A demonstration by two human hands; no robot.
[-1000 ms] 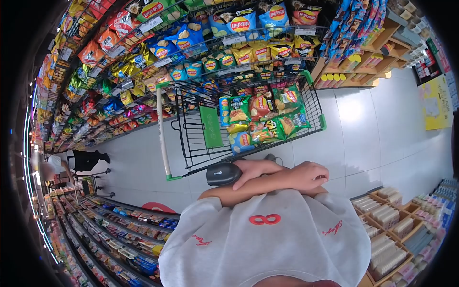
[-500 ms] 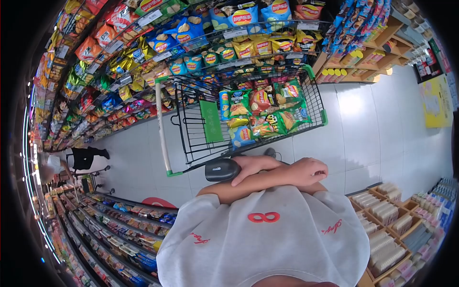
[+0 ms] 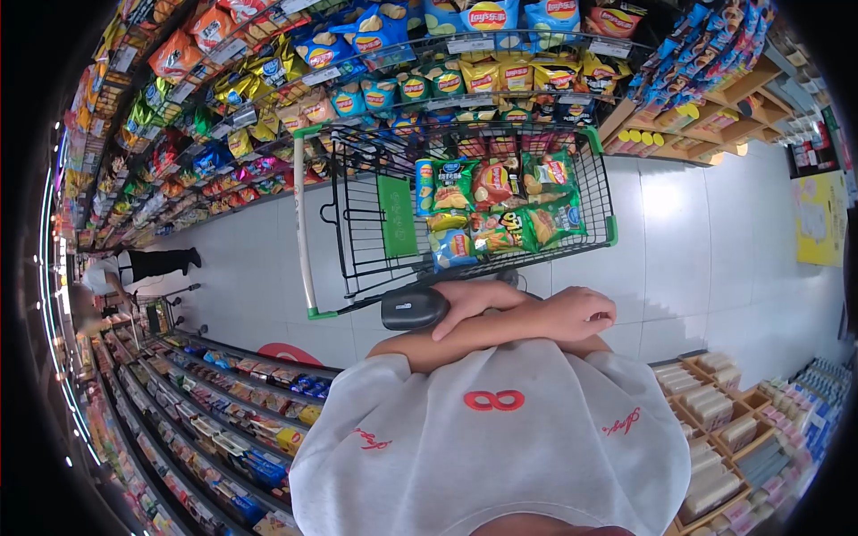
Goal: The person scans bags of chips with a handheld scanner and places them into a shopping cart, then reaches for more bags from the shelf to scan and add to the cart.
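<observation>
Far left, down the aisle: a person (image 3: 134, 268) bent over, well apart. Above, packed snack racks (image 3: 223, 98).

Left of centre: a cart (image 3: 599, 192) parked straight ahead, its handle (image 3: 300, 223) running away from the body along the near-left side, chip bags (image 3: 500, 201) heaped in the right half of the basket.

At centre, arms folded across the chest. Sticking out leftward from the fold, a black scanner (image 3: 413, 308), long axis lying crosswise, head toward the handle's near end and just short of it. Clasped over the scanner's rear, the right hand (image 3: 474, 302), fingers curled down and wrapped over it, the grip itself hidden beneath the palm.

Further right, resting on the opposite arm, the left hand (image 3: 581, 313), curled into a loose fist with nothing visible in it, farther from scanner and handle than the right. Cart and bags directly forward of both hands, across a short strip of pale floor (image 3: 706, 241).

Far right, low: wooden trays of boxes (image 3: 715, 411).
</observation>
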